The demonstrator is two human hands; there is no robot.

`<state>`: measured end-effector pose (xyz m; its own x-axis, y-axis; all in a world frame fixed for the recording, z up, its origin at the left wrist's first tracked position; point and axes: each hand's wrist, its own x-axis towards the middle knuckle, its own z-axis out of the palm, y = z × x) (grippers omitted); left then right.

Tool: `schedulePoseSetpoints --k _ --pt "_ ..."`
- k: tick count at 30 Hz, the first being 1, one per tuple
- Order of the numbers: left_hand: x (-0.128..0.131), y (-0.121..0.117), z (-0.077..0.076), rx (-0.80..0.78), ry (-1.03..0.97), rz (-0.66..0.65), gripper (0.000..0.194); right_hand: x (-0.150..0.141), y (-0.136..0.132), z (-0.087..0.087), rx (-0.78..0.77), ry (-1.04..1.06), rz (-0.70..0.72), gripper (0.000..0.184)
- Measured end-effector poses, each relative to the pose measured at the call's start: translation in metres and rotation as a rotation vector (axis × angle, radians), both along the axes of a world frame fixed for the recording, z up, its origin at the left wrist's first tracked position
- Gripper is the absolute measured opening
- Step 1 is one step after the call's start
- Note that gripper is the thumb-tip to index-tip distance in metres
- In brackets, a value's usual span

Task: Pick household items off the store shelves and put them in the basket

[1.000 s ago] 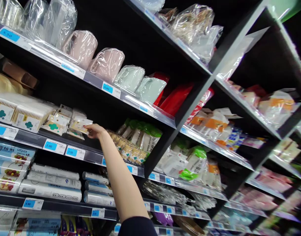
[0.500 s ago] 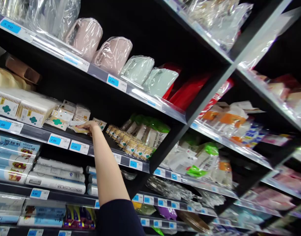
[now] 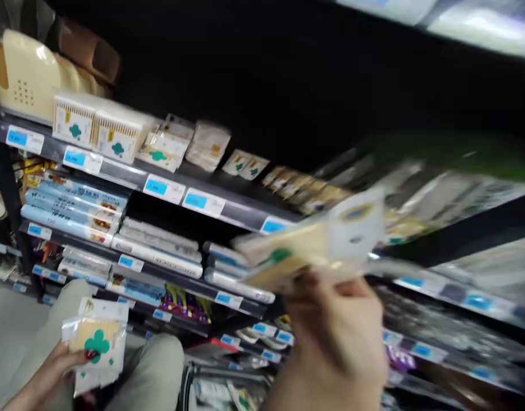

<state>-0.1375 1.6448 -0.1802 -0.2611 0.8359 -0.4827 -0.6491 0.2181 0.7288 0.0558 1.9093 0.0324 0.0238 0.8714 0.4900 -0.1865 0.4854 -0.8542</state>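
Observation:
My right hand (image 3: pixel 337 342) is close to the camera and blurred, closed on a flat pale packet with a green mark (image 3: pixel 313 248), held up in front of the shelves. Low at the left, my left hand (image 3: pixel 52 371) grips a small stack of similar packets with a green clover print (image 3: pixel 97 339). More of these packets (image 3: pixel 163 149) lie on the dark shelf (image 3: pixel 129 177) at upper left, beside white boxes (image 3: pixel 97 127) with the same clover mark.
Blue price tags (image 3: pixel 163 188) line the shelf edges. Long wrapped rolls (image 3: pixel 73 205) fill the shelf below. A cream-coloured appliance (image 3: pixel 26 77) stands at top left. My pale trousers (image 3: pixel 146 371) and a basket's metal rim (image 3: pixel 211 377) show at the bottom.
My right hand has pulled a packet off the shelf and brought it back toward me. The view has dropped and swung, and my left hand with its packets has come into view.

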Motion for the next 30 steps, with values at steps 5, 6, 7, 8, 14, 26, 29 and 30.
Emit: schedulePoseSetpoints --k 5,6,7,8,14,26,29,30 --pt "0.011 0.014 0.003 -0.037 0.031 -0.022 0.064 0.000 -0.103 -0.149 -0.691 -0.310 0.295 0.041" --pt "0.014 0.015 0.001 -0.048 0.020 -0.033 0.070 -0.005 -0.115 -0.167 -0.769 -0.318 0.345 0.041" --pt "0.016 0.015 -0.002 -0.054 0.007 -0.037 0.075 -0.010 -0.124 -0.180 -0.821 -0.314 0.378 0.040" --pt "0.019 0.015 -0.004 -0.054 -0.008 -0.033 0.080 -0.014 -0.130 -0.189 -0.853 -0.303 0.394 0.040" --pt "0.032 0.018 -0.008 0.033 -0.054 -0.040 0.083 -0.024 -0.143 -0.196 -0.814 -0.271 0.346 0.040" --pt "0.034 0.025 0.017 -0.010 -0.039 -0.110 0.072 -0.015 -0.157 -0.221 -0.809 -0.297 0.339 0.050" --pt "0.034 0.027 0.017 -0.002 -0.053 -0.106 0.079 -0.013 -0.157 -0.225 -0.873 -0.287 0.294 0.058" --pt "0.034 0.028 0.017 0.005 -0.056 -0.106 0.080 -0.012 -0.157 -0.226 -0.890 -0.283 0.285 0.061"
